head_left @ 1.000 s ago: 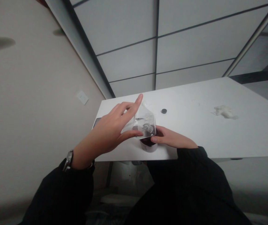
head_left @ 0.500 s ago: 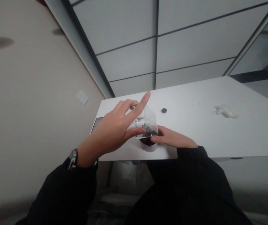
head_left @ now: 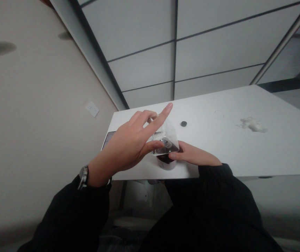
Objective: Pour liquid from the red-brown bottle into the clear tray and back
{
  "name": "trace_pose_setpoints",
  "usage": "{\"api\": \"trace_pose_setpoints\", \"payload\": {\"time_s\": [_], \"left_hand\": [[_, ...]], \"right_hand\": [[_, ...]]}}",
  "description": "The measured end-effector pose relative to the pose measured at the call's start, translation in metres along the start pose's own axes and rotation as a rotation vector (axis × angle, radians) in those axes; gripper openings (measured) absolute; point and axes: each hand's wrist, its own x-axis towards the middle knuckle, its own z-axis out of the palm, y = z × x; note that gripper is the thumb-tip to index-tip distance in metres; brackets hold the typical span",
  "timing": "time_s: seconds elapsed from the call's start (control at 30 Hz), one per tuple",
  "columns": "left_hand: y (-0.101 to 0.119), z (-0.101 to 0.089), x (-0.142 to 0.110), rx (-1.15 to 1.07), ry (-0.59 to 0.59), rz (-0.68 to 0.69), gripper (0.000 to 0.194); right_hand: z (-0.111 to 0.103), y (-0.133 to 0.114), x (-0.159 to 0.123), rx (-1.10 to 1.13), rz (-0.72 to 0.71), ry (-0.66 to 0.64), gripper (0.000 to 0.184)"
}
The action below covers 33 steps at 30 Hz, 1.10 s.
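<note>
My left hand (head_left: 129, 140) grips a clear, angular bottle-like container (head_left: 171, 134) from its left side, index finger stretched out over it. The container is tilted, its near end just above a low jar (head_left: 167, 164) with dark contents or a dark upper part and a pale lower part. Whether the two touch I cannot tell. Around the jar's right side curl the fingers of my right hand (head_left: 194, 154), thumb at the front near the rim. The jar stands close to the table's front edge. Much of the container is hidden behind my left hand.
A small dark round cap (head_left: 184, 124) lies on the white table (head_left: 218, 147) beyond my hands. Farther right is a crumpled white tissue (head_left: 253, 125). A flat dark-screened device (head_left: 109, 138) rests at the left edge, partly behind my left wrist. A wall (head_left: 47, 122) closes off the left.
My left hand and the clear container have shifted slightly to the right, and the container's angle has changed a little. My right hand and the jar have stayed in place.
</note>
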Motion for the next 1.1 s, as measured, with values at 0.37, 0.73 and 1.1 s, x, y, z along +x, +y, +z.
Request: {"api": "trace_pose_setpoints", "payload": {"time_s": [0.37, 0.73, 1.1], "left_hand": [[0.003, -0.002, 0.004, 0.005, -0.025, -0.021, 0.095], [0.008, -0.006, 0.009, 0.035, -0.071, -0.035, 0.098], [0.012, -0.01, 0.013, 0.063, -0.082, -0.017, 0.095]], "right_hand": [[-0.001, -0.001, -0.001, -0.064, 0.006, 0.004, 0.068], [-0.001, 0.0, -0.002, -0.099, 0.016, 0.037, 0.075], [-0.002, -0.002, -0.002, -0.112, 0.055, 0.044, 0.079]]}}
